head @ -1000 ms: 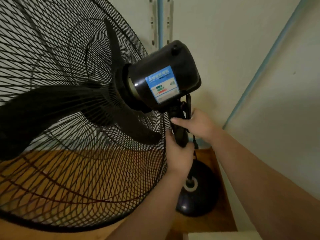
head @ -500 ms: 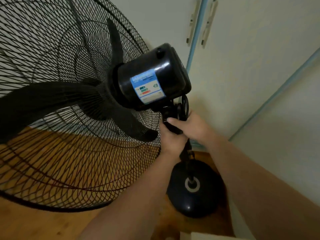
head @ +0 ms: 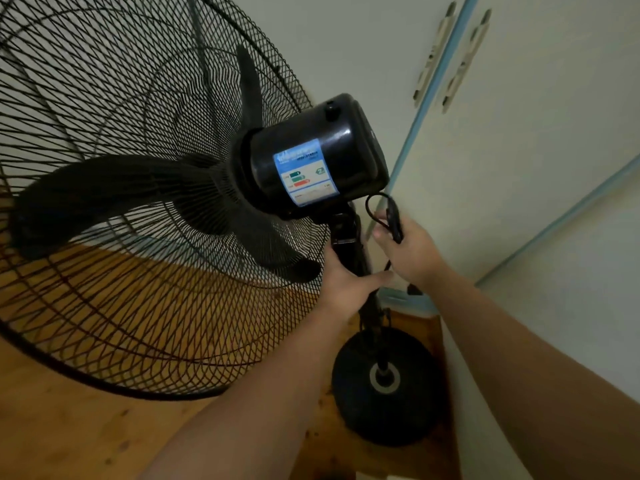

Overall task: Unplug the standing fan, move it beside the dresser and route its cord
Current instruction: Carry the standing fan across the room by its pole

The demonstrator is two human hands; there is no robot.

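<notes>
Standing fan (head: pixel 242 202) fills the left and centre of the head view, seen from behind and above. It stands on a wooden floor (head: pixel 69 438) in a corner. Black wire grille (head: pixel 104 323) is large and tilted toward the camera, with black blades (head: pixel 114 188) inside it. Black motor housing (head: pixel 346 150) sticks out the back toward the right, with a blue label (head: pixel 304 174) on its side; the text is too small to read. There is a small knob on top of the housing.

Left hand (head: pixel 346 282) grips the pole (head: pixel 346 240) just below the motor neck, fingers wrapped round it and thumb pointing right. Right hand (head: pixel 412 254) is just beside it on the right, close but apart from the pole. It holds the black cord (head: pixel 394 220), fingers curled round a thicker black section. A small loop of cord arcs up from the hand toward the underside of the housing, and more cord hangs below the hand along the pole; can't tell where it ends.

Round black base (head: pixel 408 410) sits flat on the floor, lower centre-right, with a grey ring where the pole enters. The base is near the pale surface on the right; can't tell if they touch.

Pale cupboard doors (head: pixel 536 133) are behind the fan at upper right, with two long handles (head: pixel 431 53) either side of a blue strip (head: pixel 426 109). Both forearms reach in from the bottom edge
</notes>
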